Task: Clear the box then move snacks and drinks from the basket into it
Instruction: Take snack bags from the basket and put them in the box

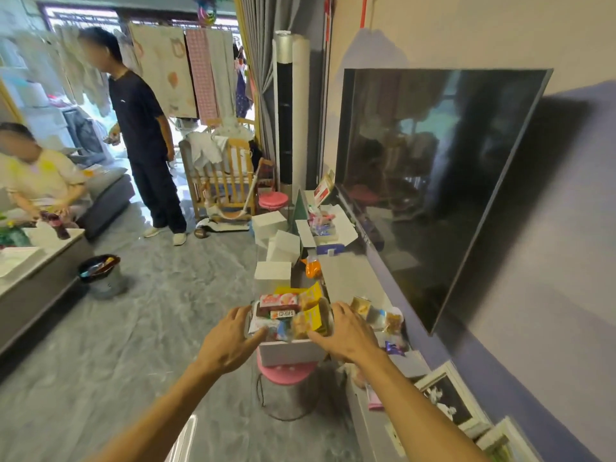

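A clear plastic basket [250,323] full of snack packets [286,313] sits on top of a white box [290,353], which rests on a pink stool [286,373]. My left hand [230,338] grips the basket's left side, fingers curled on its rim. On the right side, my right hand [346,331] holds it, fingertips against the near right corner. The packets are red, yellow and blue and pile above the rim. The basket hides the inside of the white box.
Loose snacks [380,316] lie on the low grey TV cabinet [346,278] under a large wall TV [433,181]. More white boxes [273,273] stand ahead, one of them open [325,228]. A bin [100,275] and two people are at left; picture frames [450,395] lean at right.
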A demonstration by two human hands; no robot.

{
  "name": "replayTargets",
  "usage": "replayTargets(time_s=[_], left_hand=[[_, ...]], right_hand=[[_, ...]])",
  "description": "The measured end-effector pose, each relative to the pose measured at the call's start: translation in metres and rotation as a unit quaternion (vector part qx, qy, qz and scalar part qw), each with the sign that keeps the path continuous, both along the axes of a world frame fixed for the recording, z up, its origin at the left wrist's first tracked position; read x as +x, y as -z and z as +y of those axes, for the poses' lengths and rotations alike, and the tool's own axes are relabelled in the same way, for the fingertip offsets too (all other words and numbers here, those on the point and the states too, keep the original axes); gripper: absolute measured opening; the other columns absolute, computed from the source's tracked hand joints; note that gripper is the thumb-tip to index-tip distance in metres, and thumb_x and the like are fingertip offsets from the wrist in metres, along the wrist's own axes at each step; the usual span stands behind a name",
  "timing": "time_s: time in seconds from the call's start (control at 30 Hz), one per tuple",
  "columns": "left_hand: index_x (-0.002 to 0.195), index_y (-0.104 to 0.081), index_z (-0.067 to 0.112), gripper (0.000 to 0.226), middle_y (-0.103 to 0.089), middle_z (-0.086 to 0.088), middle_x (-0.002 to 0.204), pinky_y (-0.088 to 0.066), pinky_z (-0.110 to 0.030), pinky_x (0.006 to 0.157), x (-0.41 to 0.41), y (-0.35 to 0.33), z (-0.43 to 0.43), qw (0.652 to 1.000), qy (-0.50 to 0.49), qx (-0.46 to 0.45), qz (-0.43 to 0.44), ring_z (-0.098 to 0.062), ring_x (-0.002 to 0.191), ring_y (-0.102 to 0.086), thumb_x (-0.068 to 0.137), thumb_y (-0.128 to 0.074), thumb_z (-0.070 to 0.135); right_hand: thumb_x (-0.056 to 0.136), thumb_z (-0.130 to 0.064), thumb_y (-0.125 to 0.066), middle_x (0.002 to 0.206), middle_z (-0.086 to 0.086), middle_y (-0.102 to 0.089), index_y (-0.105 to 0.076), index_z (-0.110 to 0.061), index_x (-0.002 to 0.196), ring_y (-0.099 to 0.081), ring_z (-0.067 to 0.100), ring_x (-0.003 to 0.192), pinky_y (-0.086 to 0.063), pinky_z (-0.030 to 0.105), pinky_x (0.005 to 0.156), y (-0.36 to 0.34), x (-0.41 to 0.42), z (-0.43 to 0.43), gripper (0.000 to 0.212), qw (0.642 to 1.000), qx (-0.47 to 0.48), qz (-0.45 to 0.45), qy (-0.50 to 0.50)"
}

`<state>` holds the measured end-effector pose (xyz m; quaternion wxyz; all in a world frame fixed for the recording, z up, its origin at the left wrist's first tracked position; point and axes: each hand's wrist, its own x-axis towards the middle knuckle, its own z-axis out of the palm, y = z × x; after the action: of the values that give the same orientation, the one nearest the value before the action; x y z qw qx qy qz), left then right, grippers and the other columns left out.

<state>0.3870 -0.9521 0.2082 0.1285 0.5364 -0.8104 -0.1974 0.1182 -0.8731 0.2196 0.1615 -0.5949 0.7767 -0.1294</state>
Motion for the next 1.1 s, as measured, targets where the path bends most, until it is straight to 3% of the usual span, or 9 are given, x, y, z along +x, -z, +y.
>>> replayTargets(time_s=[0.2,0.5,0.77,0.9,1.1], left_hand=[[0.16,-0.034,0.026,0.08,-0.043,-0.005,0.16,-0.048,-0.042,0.106,-0.029,0.028,-0.094,0.999,-0.011,0.034,-0.015,-0.024,0.135,-0.054,0.097,-0.049,0.073],[0.158,-0.037,0.022,0.085,-0.046,-0.007,0.159,-0.051,-0.044,0.106,-0.059,0.076,-0.27,0.996,0.031,0.073,-0.032,-0.026,0.132,-0.057,0.094,-0.048,0.078],[0.156,-0.037,0.025,0.105,-0.049,-0.005,0.154,-0.053,-0.047,0.104,-0.1,0.149,-0.421,0.984,0.084,0.156,-0.035,-0.028,0.126,-0.06,0.078,-0.045,0.094],[0.155,-0.035,0.029,0.113,-0.05,-0.004,0.152,-0.055,-0.048,0.101,-0.125,0.208,-0.469,0.977,0.098,0.179,-0.059,-0.027,0.123,-0.062,0.069,-0.044,0.103],[0.16,-0.022,0.033,0.132,-0.044,-0.001,0.158,-0.055,-0.049,0.101,-0.154,0.324,-0.525,0.976,0.094,0.164,-0.112,-0.027,0.128,-0.06,0.054,-0.049,0.108]], right_hand=[[0.085,-0.08,-0.059,0.161,0.008,-0.044,-0.036,-0.016,0.157,-0.046,0.03,0.145,-0.043,0.045,0.115,0.027,-0.036,-0.105,0.098,0.999,0.037,-0.013,0.006],[0.085,-0.08,-0.06,0.156,0.006,-0.049,-0.041,-0.016,0.154,-0.05,0.028,0.141,-0.046,0.044,0.109,0.084,-0.048,-0.252,0.096,0.997,0.066,-0.008,0.03],[0.086,-0.078,-0.059,0.153,0.005,-0.052,-0.047,-0.015,0.149,-0.054,0.029,0.136,-0.047,0.04,0.103,0.155,-0.048,-0.367,0.09,0.984,0.133,-0.048,0.112],[0.087,-0.078,-0.06,0.158,0.003,-0.048,-0.041,-0.016,0.155,-0.052,0.028,0.14,-0.045,0.039,0.105,0.201,-0.063,-0.404,0.093,0.977,0.166,-0.06,0.12],[0.065,-0.092,-0.055,0.128,0.002,-0.069,-0.053,-0.022,0.141,-0.068,0.028,0.115,-0.058,0.042,0.089,0.337,-0.111,-0.452,0.104,0.963,0.152,-0.055,0.215]])
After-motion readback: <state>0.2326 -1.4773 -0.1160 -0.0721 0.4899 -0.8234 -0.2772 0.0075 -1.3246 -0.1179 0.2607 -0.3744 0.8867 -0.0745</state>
